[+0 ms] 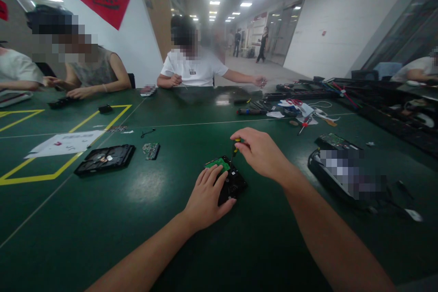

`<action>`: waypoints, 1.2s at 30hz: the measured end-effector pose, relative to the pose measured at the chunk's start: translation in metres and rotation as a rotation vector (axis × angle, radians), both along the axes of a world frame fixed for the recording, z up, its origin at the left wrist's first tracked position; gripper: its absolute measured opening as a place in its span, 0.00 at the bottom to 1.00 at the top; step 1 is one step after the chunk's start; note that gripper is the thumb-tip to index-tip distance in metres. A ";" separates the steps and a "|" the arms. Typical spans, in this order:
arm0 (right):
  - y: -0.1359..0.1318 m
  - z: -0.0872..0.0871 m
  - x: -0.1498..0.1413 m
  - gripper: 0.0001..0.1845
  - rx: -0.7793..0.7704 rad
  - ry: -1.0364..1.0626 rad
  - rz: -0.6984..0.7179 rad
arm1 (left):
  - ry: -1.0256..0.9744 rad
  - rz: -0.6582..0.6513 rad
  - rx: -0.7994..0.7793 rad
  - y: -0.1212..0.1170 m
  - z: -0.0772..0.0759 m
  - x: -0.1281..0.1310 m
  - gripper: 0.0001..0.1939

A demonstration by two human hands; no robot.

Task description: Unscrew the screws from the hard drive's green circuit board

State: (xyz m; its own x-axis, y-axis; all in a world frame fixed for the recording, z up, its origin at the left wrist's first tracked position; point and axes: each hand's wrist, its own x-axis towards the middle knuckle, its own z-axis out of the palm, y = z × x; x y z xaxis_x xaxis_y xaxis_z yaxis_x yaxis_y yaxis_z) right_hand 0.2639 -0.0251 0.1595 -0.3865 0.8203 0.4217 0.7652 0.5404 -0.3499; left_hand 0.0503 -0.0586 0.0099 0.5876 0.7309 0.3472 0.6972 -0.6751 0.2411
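A black hard drive point(236, 183) with a green circuit board point(221, 163) on its upper face lies on the table in front of me. Across its left side rests my left hand point(207, 198), fingers spread over the top and thumb stretched along the near edge. My right hand point(262, 153) pinches a small screwdriver point(235, 150) with a yellow and black handle. The screwdriver stands nearly upright, its tip down at the edge of the green board. Whether the tip sits in a screw is too small to tell.
Left of the drive are a loose circuit board point(151, 151), a black plastic casing point(105, 159) and paper sheets point(65, 143). To the right are a black device point(335, 173) and a red screwdriver point(303, 124). Opposite, a person in a white shirt point(191, 68) sits at the table.
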 end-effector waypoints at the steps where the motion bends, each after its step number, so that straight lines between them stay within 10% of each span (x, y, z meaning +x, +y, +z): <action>1: 0.001 0.000 0.000 0.13 0.002 0.000 -0.005 | -0.001 0.001 0.002 0.000 0.000 0.000 0.38; 36: 0.023 -0.006 0.007 0.13 -0.115 0.069 -0.076 | 0.022 0.048 -0.184 0.009 0.009 0.001 0.42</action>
State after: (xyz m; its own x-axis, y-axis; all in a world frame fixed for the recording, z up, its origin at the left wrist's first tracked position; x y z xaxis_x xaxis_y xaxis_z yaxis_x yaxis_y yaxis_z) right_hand 0.2709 -0.0024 0.1537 -0.2945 0.8904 0.3471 0.7743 0.4352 -0.4594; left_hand 0.0517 -0.0500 0.0194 0.5561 0.8085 0.1926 0.7341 -0.5865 0.3422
